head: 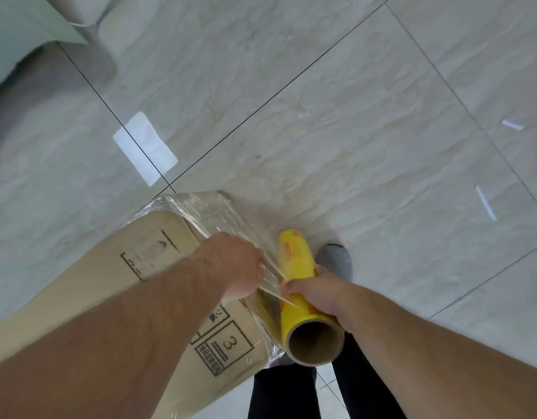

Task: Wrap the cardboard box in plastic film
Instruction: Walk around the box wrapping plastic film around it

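Head-worn view, steeply downward, seemingly close above floor [352, 116]

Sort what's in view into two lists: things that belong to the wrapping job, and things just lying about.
In the job:
cardboard box
plastic film stretched over its end
yellow film roll
left hand pinching the film
right hand gripping the roll

Lying about:
white paper label on the tiled floor
two white strips

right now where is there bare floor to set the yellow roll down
Bare tile lies ahead of the roll of plastic film and the grey shoe, out toward the white strips on the floor. It is crowded where the left hand, right hand and cardboard box meet.
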Available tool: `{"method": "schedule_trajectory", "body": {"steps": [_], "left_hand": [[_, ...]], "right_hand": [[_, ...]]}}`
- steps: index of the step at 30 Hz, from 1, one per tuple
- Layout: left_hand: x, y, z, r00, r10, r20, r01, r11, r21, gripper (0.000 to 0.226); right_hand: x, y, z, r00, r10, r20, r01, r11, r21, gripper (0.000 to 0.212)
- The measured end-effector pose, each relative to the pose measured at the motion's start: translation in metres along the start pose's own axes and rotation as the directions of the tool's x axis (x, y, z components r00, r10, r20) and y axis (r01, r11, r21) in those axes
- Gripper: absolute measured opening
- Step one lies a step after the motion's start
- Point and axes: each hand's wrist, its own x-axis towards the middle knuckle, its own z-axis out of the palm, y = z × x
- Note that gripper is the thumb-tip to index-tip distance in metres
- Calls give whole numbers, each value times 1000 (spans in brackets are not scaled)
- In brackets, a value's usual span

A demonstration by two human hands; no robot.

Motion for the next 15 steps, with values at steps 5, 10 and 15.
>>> {"method": "schedule_trajectory", "body": {"steps": [5,10,15], "left_hand": [[0,12,19,999,25,27,-29,988,154,46],[6,19,27,999,-11,32,6,984,176,56],[8,22,33,998,55,25,-58,987,149,55]], "right_hand": [[-1,-8,4,998,2,58,1,998,-62,118],[-8,20,-3,979,171,107,-200,888,413,96],[-13,35,3,981,85,176,-173,798,578,58]]}}
